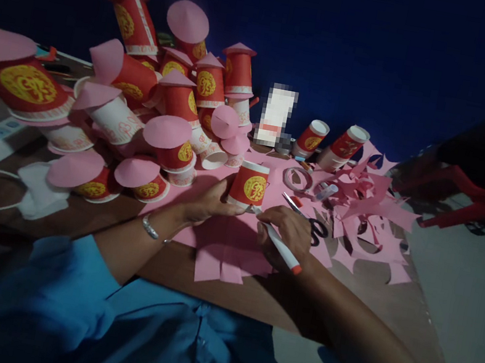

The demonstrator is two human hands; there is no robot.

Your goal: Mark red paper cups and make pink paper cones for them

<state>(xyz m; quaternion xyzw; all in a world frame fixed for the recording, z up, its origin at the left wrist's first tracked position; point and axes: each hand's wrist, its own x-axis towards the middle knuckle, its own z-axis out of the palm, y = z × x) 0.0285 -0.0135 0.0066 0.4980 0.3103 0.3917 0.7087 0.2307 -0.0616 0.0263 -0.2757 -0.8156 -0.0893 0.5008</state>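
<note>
My left hand point(206, 203) is closed around the lower left side of a red paper cup point(249, 184) with a gold emblem. The cup stands upside down, its white rim low and near me. In my right hand point(287, 230) is a white marker point(280, 247) with an orange-red end pointing back toward me. Its tip meets or nearly meets the cup's rim; exact contact is too small to tell. Pink paper sheets point(228, 260) lie under both hands. Beside my right hand are black-handled scissors point(319, 231), their blades pointing to the far left.
Many paper cups with pink cone tops point(169, 134) crowd the left side, some stacked. Two cup stacks point(344, 148) stand at the back right. A tape roll point(298, 180) and pink paper scraps point(373, 211) lie on the right. A red chair point(465, 196) is beyond the table's right edge.
</note>
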